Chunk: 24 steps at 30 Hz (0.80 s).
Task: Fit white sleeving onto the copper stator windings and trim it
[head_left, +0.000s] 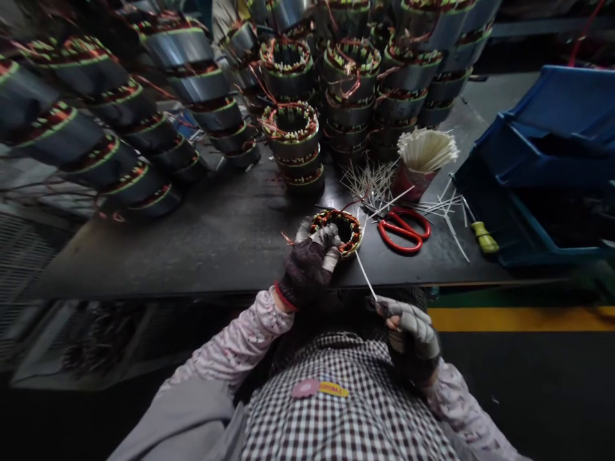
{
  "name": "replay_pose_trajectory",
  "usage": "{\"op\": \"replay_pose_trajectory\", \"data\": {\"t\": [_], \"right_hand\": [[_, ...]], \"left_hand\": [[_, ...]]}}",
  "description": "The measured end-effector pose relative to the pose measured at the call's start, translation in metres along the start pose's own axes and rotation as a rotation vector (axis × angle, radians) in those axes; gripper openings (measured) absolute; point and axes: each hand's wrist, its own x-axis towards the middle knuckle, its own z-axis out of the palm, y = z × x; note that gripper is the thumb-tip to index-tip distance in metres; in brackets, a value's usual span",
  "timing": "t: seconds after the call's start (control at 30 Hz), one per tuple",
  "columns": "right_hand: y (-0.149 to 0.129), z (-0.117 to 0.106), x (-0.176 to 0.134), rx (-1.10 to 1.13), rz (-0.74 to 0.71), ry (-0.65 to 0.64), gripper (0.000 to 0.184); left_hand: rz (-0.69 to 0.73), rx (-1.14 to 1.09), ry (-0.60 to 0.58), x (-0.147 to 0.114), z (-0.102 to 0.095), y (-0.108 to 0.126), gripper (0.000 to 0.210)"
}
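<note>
A motor stator, a ring with copper windings and a greenish rim, rests near the front edge of the dark table. My left hand, gloved with taped fingers, is closed on its left side, fingers at the inner opening. A thin white strip that looks like a cable tie runs straight from the stator's near right edge to my right hand. That hand, in front of the table edge, pinches the strip's end. Red-handled scissors lie just right of the stator. Another white strip slants up beside it.
Stacked stators line the back and left of the table. A red cup holds a bundle of white strips, with loose ones scattered around it. A green-handled tool lies beside the blue bins at right.
</note>
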Motion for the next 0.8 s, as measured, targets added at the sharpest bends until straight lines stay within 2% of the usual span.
{"op": "replay_pose_trajectory", "data": {"t": [0.07,0.13,0.23,0.37,0.43,0.5,0.6,0.67,0.8], "right_hand": [[0.002,0.002,0.002,0.048,-0.122,-0.049,0.038],[0.0,0.006,0.013,0.075,-0.147,-0.086,0.043],[-0.004,0.016,0.046,0.097,-0.06,-0.169,0.028],[-0.008,0.031,0.089,0.241,0.121,-0.201,0.013],[-0.012,0.035,0.101,0.315,0.261,-0.206,0.01],[-0.017,0.035,0.106,0.33,0.314,-0.232,0.008],[-0.025,0.033,0.112,0.281,0.179,-0.25,0.003],[-0.028,0.034,0.116,0.2,0.111,-0.253,0.007],[-0.027,0.04,0.122,-0.008,0.14,-0.311,0.01]], "left_hand": [[-0.046,0.053,0.018,0.0,0.003,0.0,0.034],[-0.095,0.092,0.026,0.001,0.004,0.003,0.036],[-0.17,0.061,0.011,0.005,0.004,0.011,0.035],[-0.332,-0.197,0.067,0.008,0.001,0.019,0.021],[-0.314,-0.277,0.076,0.009,-0.002,0.02,0.015],[-0.232,-0.277,0.044,0.01,-0.007,0.018,0.017],[-0.159,-0.267,0.02,0.01,-0.013,0.016,0.019],[-0.144,-0.272,0.024,0.011,-0.015,0.016,0.018],[-0.173,-0.276,0.017,0.012,-0.014,0.016,0.013]]}}
